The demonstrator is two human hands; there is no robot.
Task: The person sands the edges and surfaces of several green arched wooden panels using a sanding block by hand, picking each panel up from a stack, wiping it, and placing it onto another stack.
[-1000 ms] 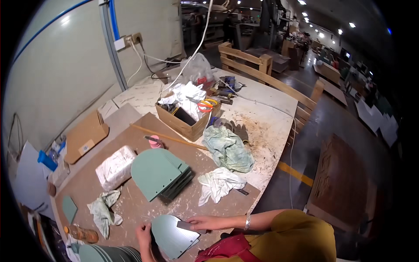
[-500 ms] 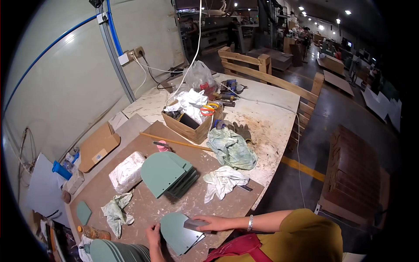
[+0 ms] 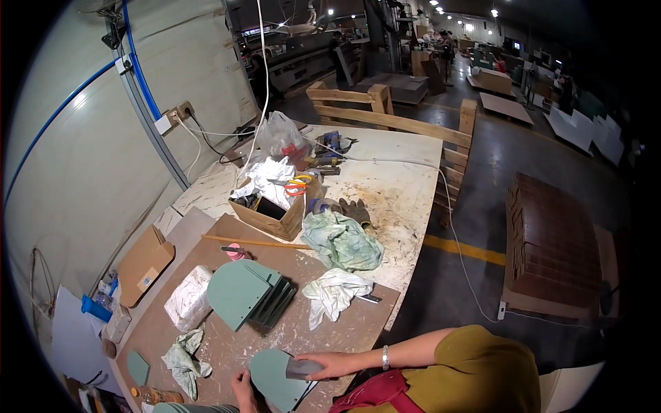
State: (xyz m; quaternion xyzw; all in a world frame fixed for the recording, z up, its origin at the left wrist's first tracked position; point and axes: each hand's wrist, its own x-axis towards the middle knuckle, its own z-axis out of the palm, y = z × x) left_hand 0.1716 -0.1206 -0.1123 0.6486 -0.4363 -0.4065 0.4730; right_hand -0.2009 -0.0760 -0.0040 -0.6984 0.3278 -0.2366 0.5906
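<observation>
A green rounded panel (image 3: 274, 372) lies at the near edge of the brown workbench (image 3: 227, 344). My right hand (image 3: 323, 365) presses a small grey block (image 3: 301, 369) onto the panel's right side. My left hand (image 3: 242, 385) rests with its fingers on the panel's left edge, low in the view. Behind them, a fanned stack of matching green panels (image 3: 246, 294) sits on the bench.
Crumpled rags (image 3: 336, 292) (image 3: 182, 358) lie on the bench, with a white wrapped bundle (image 3: 187, 297) and a thin wooden stick (image 3: 255, 242). A cardboard box (image 3: 270, 206) of tools stands behind. A stack of brown boards (image 3: 558, 255) is on the floor at right.
The view has tilted and shifted, so the bench sits lower in the picture. My hands stay on the green panel, and the right hand still holds the grey block.
</observation>
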